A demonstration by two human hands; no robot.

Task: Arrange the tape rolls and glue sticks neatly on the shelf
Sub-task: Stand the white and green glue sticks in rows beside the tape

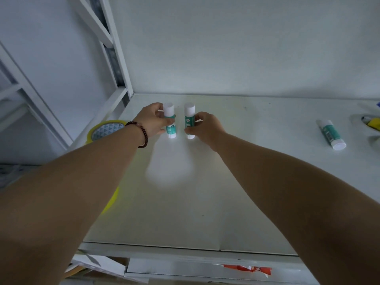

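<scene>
The place looks like a storeroom or supply corner with stationery. A white metal shelf with bolted, perforated uprights stands against a plain white wall. Glue sticks and a yellow tape roll lie on its board, and cardboard and torn packaging show on the level beneath.

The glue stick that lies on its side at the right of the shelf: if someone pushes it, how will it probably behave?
The lying glue stick is a round tube, so a sideways push would probably roll it across the smooth shelf. It looks like stiff plastic and probably light. Stood upright, tall and narrow, it may tip easily.
</scene>
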